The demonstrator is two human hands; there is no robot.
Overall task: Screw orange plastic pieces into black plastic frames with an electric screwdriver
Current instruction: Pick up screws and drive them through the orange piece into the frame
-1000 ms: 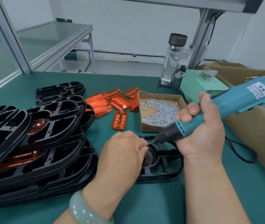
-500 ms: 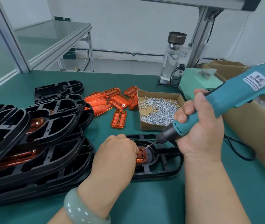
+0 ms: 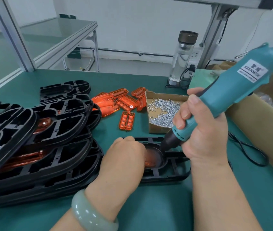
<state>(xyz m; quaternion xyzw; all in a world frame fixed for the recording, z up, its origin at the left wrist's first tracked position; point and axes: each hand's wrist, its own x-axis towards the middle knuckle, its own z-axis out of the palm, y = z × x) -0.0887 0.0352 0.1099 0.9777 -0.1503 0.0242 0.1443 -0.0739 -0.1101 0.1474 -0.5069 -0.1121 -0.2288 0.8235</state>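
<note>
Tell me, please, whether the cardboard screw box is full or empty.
Partly full: screws thinly cover the floor of the cardboard box, with bare patches showing.

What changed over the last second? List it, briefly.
The right hand tipped the electric screwdriver steeper and lowered its nose into the round recess of the black frame. The left hand stays on the frame; the right keeps its grip. The screw box is unmoved.

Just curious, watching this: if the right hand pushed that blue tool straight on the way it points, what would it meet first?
Probably the orange piece seated in the black frame, close beside the left hand; the screwdriver tip is blurred, so contact is unclear.
</note>
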